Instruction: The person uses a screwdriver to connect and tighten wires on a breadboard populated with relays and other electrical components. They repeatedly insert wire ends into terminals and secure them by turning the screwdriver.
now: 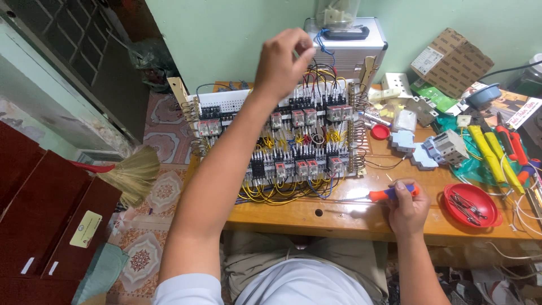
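A white control panel (293,135) packed with relays and yellow, red and black wires stands tilted on the wooden table (339,217). My left hand (282,59) is raised above the panel's top edge, fingers pinched on a thin wire end. My right hand (407,208) rests near the table's front edge and grips a screwdriver (379,195) with an orange and blue handle; its shaft points left along the table.
A red dish (473,205) with small metal parts sits right of my right hand. Grey relay blocks (435,149), yellow and red hand tools (499,152), a cardboard box (451,61) and a metal case (347,48) lie behind. A broom (130,172) and dark red cabinets (45,220) stand left.
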